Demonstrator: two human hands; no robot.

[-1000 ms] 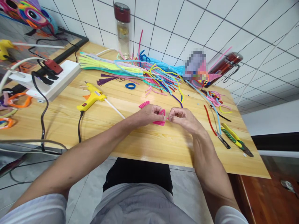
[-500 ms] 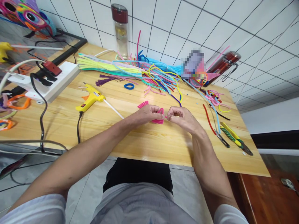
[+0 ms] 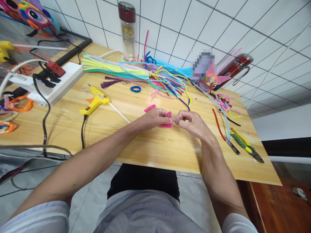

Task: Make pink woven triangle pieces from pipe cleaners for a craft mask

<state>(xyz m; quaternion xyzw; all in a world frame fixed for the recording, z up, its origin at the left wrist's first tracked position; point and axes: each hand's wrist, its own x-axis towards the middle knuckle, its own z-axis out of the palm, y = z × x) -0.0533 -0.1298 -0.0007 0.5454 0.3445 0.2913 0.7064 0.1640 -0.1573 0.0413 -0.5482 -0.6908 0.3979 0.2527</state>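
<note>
Between my hands is a bent pink pipe cleaner [image 3: 169, 114], folded into a small loop. My left hand [image 3: 156, 118] pinches the looped part, its fingers closed. Close on the right, my right hand [image 3: 190, 122] grips the tail end of the same pipe cleaner between thumb and forefinger. Under my left hand lies a ridged pink pipe-cleaner piece [image 3: 166, 125], partly covered by the fingers; I cannot tell whether it is joined to the loop. A second ridged pink piece [image 3: 150, 108] rests on the table just beyond my left hand.
A yellow glue gun [image 3: 94, 102] lies left of my hands, its cord trailing to the front. Bundled pipe cleaners [image 3: 116, 69] spread along the back near a glass bottle [image 3: 128, 35]. Pliers [image 3: 246, 145] and a small metal tool [image 3: 232, 146] lie right. A power strip [image 3: 65, 84] sits left.
Both hands keep their pinch on the pink pipe cleaner with only slight shifts. The whole view sways a little; nothing else on the table has moved.
</note>
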